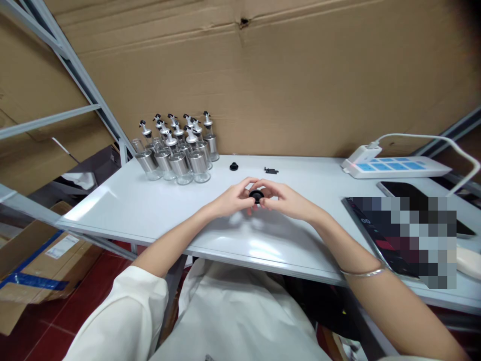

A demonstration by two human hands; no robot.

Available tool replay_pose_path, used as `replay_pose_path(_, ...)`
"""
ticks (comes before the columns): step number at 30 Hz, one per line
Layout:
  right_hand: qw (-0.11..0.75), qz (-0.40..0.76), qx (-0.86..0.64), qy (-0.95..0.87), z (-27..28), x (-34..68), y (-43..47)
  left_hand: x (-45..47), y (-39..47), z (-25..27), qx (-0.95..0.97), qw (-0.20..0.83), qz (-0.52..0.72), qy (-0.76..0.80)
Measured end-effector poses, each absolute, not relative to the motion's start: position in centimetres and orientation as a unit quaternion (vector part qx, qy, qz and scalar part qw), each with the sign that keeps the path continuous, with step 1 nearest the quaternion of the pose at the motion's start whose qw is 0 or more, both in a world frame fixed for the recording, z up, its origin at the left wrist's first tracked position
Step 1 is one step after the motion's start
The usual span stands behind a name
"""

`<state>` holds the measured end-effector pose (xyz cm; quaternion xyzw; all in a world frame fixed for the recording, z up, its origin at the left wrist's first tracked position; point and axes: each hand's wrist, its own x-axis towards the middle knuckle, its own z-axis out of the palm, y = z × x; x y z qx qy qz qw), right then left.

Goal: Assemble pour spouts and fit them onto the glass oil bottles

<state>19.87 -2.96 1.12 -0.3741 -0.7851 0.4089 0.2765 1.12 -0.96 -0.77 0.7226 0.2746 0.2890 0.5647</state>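
Between my fingertips, a little above the white table, is a round black stopper. My left hand pinches its left side, while my right hand grips it from the right. Just beyond my hands lie a second black stopper and a small pile of thin black parts. Several glass bottles with steel sleeves stand grouped at the back left. Most carry pourer spouts; at least one, at the left edge, has a bare neck.
At the back right sits a white power strip with a plugged-in charger and white cable. A dark phone and a tablet-like screen lie on the right, partly pixelated. Cardboard lines the back; a metal shelf frame rises at left.
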Motion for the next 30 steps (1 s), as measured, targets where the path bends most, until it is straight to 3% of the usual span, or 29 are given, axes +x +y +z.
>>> replay_pose_path(14, 0.258, 0.360, -0.378, -0.813, 1.2, 19.9, -3.0, 1.0, -1.1, -0.4, 0.759, 0.506, 0.266, 0.311)
replay_pose_path(21, 0.305, 0.495, -0.334, -0.742, 0.4, 19.7, -2.7, 0.8, -1.0, -0.2, 0.773, 0.495, 0.281, 0.282)
replay_pose_path(30, 0.311, 0.521, -0.334, -0.721, 0.7, 19.6, -2.7, 0.6, -1.0, -0.5, 0.783, 0.502, 0.275, 0.242)
